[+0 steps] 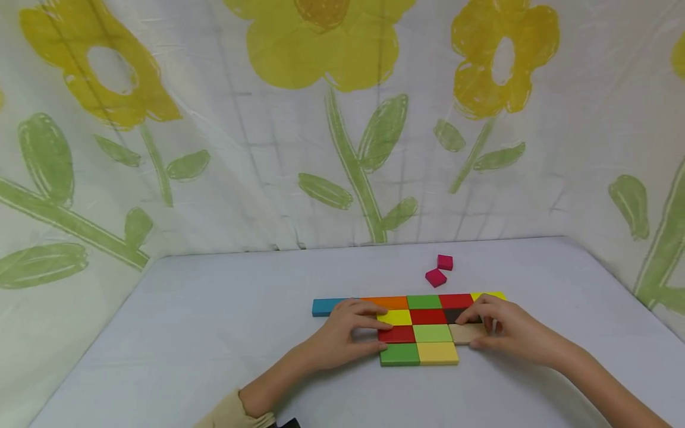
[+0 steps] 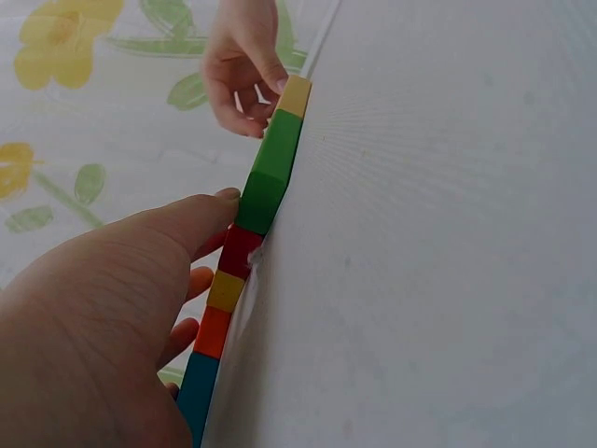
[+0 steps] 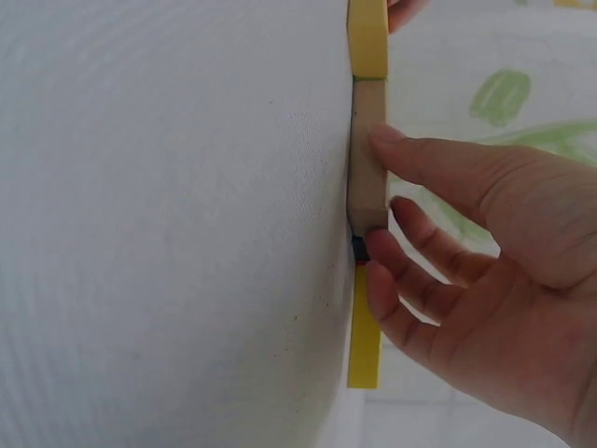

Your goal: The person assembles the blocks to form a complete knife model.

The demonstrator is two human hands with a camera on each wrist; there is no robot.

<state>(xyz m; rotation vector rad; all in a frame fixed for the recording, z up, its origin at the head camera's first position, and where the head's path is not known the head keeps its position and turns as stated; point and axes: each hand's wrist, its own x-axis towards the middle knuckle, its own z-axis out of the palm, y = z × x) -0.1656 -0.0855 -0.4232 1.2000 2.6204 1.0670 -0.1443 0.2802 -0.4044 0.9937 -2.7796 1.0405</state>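
Observation:
Flat coloured wooden blocks lie edge to edge on the table in stepped rows. Along the left side my left hand rests its spread fingertips against the yellow block, the red block and the green block. At the right end of the third row, my right hand pinches a plain wood block between thumb and fingers. That block sits beside a light green block, below a dark block. In the right wrist view the thumb lies on the wood block.
Two small crimson blocks lie apart behind the rows. A blue block and an orange block extend the back row leftward. A pale yellow block is at the front. Behind the table hangs a flowered curtain.

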